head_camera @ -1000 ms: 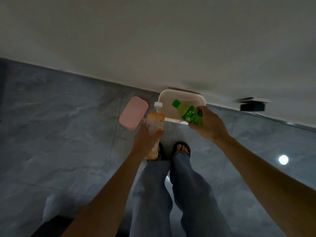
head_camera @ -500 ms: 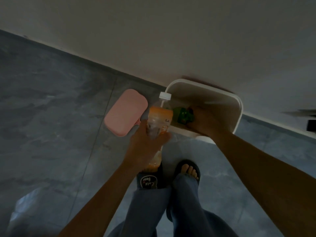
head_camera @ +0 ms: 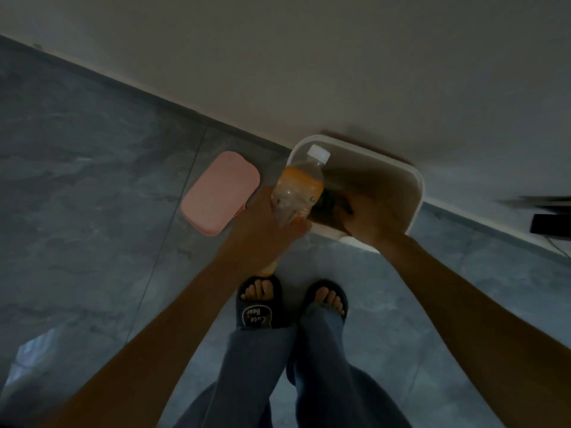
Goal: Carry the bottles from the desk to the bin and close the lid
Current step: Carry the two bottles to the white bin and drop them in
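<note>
A white bin (head_camera: 414,193) stands open on the floor against the wall. Its pink lid (head_camera: 219,193) lies flat on the tiles just left of it. My left hand (head_camera: 262,230) grips an orange-drink bottle (head_camera: 299,186) with a white cap; the bottle leans over the bin's left rim, cap pointing into the opening. My right hand (head_camera: 370,217) reaches down inside the bin, fingers curled on the green bottle (head_camera: 332,199), which shows only as a dark shape in the shadow.
The pale wall runs diagonally behind the bin. A black box (head_camera: 550,223) with a cable sits at the wall's foot on the right. My feet in dark slippers (head_camera: 259,307) stand on grey tiles just before the bin.
I have come closer to the bin. My right hand has gone deeper inside with the green bottle, and my left hand has carried the orange bottle up over the bin's left rim.
</note>
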